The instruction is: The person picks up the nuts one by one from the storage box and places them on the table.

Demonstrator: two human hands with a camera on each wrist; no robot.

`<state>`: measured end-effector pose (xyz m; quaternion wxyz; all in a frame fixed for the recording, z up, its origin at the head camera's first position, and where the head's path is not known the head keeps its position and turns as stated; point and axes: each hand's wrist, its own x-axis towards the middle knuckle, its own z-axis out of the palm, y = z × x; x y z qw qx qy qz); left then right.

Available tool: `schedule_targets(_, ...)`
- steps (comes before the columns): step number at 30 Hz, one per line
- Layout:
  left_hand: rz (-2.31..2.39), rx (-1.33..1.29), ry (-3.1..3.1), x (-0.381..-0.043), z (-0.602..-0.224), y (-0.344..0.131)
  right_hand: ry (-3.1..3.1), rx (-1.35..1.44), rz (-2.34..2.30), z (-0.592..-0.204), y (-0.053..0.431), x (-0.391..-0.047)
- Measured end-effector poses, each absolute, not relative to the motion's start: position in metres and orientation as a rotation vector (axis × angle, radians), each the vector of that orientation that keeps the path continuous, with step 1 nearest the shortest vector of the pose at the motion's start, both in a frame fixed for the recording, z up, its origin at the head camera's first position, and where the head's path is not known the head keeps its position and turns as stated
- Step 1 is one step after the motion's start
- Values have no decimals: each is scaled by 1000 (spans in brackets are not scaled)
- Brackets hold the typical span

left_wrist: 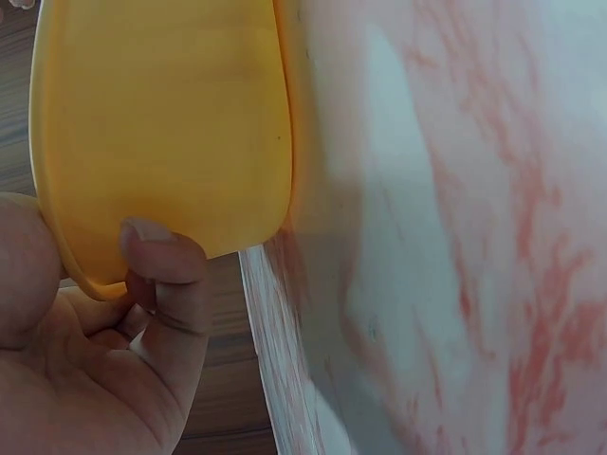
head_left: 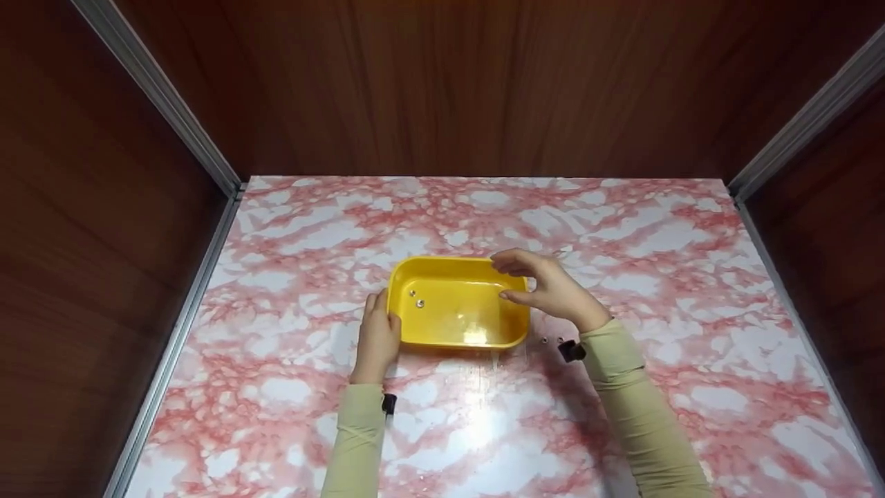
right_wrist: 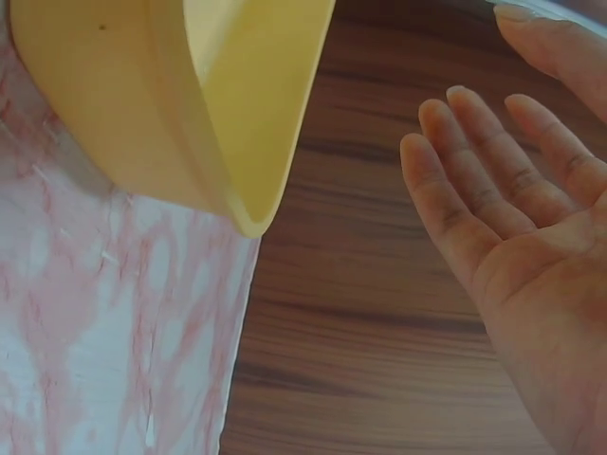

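While the left hand (head_left: 377,335) is clamped on the left end of the tray (head_left: 449,268), the right hand (head_left: 546,283) hovers over its right end, thumb and fingers spread apart. The tray lies about midway between the left and right edges of the tabletop (head_left: 311,235), open side up, its long axis roughly parallel to the far edge. In the left wrist view a bent finger bears on the tray's wall. In the right wrist view the straight fingers stand clear of the tray, and a pale, clear edge (right_wrist: 560,13) shows by the thumb; whether the right grip bears on it, I cannot tell.

Two small bits (head_left: 420,303) sit inside the tray, near its left end and the left hand. Two loose bits (head_left: 544,339) rest on the tabletop outside, just beside the tray's near right corner, and a black strap (head_left: 571,351) on the right wrist shows close by them. The relation that matters: those loose bits lie from the right grip toward the tabletop's near edge, and the right hand is much the nearer.
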<state>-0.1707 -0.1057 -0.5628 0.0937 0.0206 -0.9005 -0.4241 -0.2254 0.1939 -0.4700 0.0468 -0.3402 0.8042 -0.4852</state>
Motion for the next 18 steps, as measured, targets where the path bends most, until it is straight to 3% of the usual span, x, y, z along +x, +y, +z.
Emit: schedule_targets(18,-1240,12,-2626,-171,-565,-107,2414,-1037,-1425,-468,176,-235)
